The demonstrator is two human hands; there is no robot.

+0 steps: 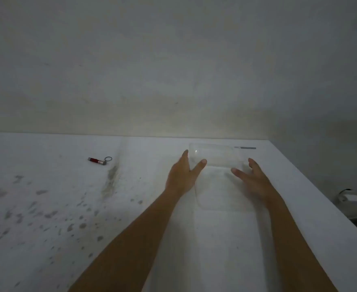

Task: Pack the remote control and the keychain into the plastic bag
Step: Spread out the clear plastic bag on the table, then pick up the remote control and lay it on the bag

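Reaching forward, both hands come to the clear bag [215, 178], which lies flat on the white table [68, 207] at the centre right of the frame. The task looks hardly begun: the bag seems empty. The keychain [98, 161], red with a metal ring, lies well apart at the centre left. A thin grey thing [245, 147] by the far edge, just beyond the bag, may be the remote, but I cannot tell for sure.

The left hand [183, 175] has spread fingers and holds nothing; its thumb touches or overlaps the bag's left edge. The right hand [255, 180] is also spread and holds nothing, beside the bag's right edge. The bag's far end sits between the two hands. Opening it and putting in both items is left.
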